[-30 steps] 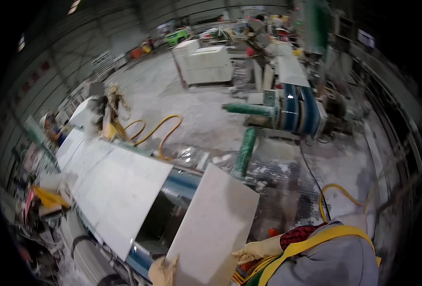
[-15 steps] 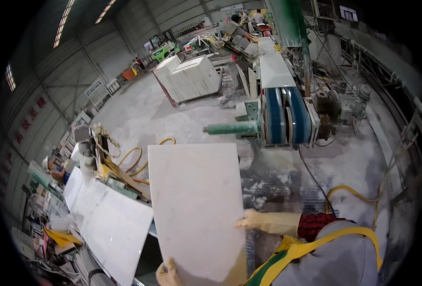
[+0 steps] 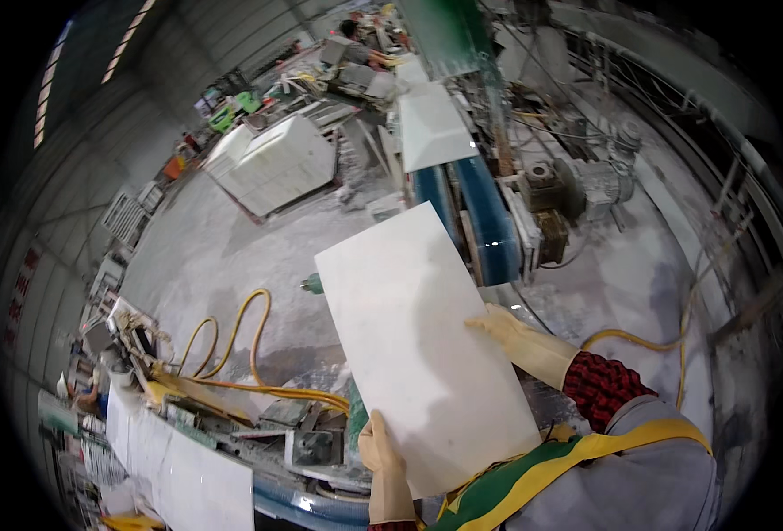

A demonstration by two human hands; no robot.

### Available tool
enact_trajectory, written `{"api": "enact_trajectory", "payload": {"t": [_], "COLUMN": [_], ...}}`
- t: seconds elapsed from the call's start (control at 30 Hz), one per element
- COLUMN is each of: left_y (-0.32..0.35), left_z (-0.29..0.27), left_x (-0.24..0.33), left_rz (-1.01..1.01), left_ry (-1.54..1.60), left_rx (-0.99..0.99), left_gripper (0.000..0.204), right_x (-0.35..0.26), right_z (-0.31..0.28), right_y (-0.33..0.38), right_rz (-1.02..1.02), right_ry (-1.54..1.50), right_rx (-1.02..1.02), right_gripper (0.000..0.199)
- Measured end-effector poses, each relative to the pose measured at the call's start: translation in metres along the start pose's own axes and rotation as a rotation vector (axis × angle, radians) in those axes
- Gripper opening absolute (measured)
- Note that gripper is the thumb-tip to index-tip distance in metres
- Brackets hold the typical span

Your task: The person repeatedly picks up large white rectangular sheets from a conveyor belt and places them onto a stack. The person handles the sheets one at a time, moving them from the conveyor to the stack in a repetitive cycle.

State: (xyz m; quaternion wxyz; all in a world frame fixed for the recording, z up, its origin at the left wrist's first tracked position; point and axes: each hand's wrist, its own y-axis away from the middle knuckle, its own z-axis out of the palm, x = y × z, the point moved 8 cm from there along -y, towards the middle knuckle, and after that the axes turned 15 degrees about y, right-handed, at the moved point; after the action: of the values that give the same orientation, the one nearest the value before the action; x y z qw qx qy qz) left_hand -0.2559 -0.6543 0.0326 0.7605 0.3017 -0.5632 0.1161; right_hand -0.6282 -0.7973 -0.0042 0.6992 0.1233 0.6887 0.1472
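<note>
A white rectangular stone slab (image 3: 409, 354) is held up in front of me, tilted so that its far end leans left. My left hand (image 3: 381, 447), in a cream glove, grips its left edge near the bottom. On the right edge, around the middle, my right hand (image 3: 502, 332) is closed, also gloved; its fingers behind the slab are hidden. The slab's far corner overlaps a conveyor with blue belts (image 3: 480, 212). Farther along that conveyor lies another white slab (image 3: 431, 133).
A motor (image 3: 591, 181) stands right of the conveyor. White slabs are stacked (image 3: 276, 168) on the floor at far left. A yellow hose (image 3: 254, 332) loops at left, above a bench with a white slab (image 3: 201, 478). Another yellow hose (image 3: 630, 336) lies right. People work far off.
The slab has swung clockwise and moved toward the conveyor, away from the bench slab at left. Both hands have stayed on it. My view has turned right.
</note>
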Motion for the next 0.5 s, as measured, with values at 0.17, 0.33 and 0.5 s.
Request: {"api": "enact_trajectory", "payload": {"t": [0.17, 0.33, 0.5], "left_y": [-0.027, -0.079, -0.116], "left_z": [0.067, 0.135, 0.221], "left_x": [-0.032, -0.049, -0.045], "left_rz": [-0.071, -0.055, -0.083], "left_ry": [-0.173, -0.388, -0.385], "left_rx": [-0.206, -0.342, -0.353], "left_gripper": [0.058, 0.062, 0.062], "right_x": [0.049, -0.003, -0.012], "right_z": [-0.082, -0.108, -0.158], "right_y": [-0.019, -0.017, -0.066], "right_rz": [0.028, 0.315, -0.197], "right_ry": [0.3, 0.18, 1.158], "right_rx": [0.243, 0.341, 0.352], "right_gripper": [0.055, 0.073, 0.071]}}
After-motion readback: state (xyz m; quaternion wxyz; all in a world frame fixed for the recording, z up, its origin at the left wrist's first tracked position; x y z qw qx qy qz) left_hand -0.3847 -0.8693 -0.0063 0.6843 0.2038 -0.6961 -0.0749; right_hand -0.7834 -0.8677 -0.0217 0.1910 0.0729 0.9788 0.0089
